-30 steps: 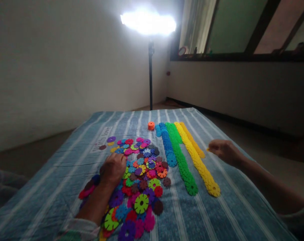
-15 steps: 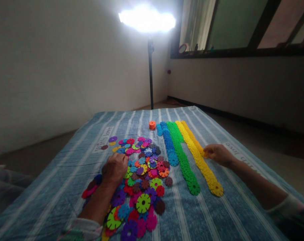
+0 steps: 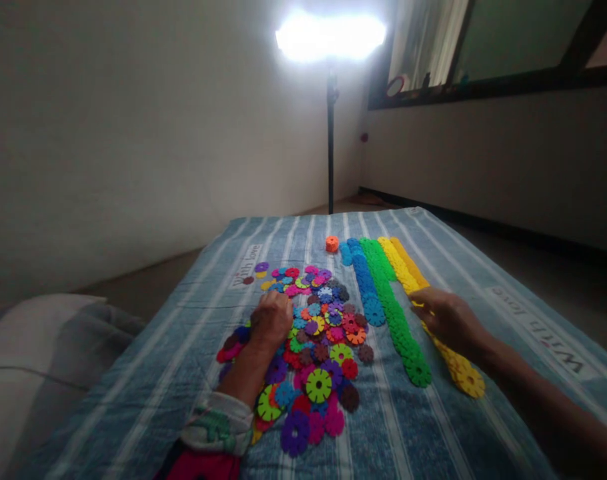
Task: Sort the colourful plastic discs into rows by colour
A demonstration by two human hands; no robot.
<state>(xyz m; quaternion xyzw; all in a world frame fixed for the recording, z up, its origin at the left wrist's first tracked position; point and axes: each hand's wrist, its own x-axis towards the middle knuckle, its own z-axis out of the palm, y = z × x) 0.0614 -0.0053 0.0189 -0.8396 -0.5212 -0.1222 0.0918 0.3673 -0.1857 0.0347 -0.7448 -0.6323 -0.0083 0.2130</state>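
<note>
L hand (image 3: 271, 320): palm down on disc pile (image 3: 323, 360), left of green row (image 3: 398, 327). Grip: fingers curled onto mixed-colour discs; held item, if any, hidden, so cannot tell.

R hand (image 3: 446, 320): just right of green row, laid across yellow row (image 3: 466, 380). Grip: fingers bent, tips touching yellow discs; closed on a disc or not, cannot tell.

Blue row (image 3: 366, 290): just left of green row, shorter.

Orange row (image 3: 412, 265): further right of green row, far end only in view.

Single orange piece (image 3: 332, 243): left of green row's far end.

All items on striped blanket (image 3: 433, 433).

Lamp (image 3: 331, 37): lit, on stand, beyond green row's far end.
</note>
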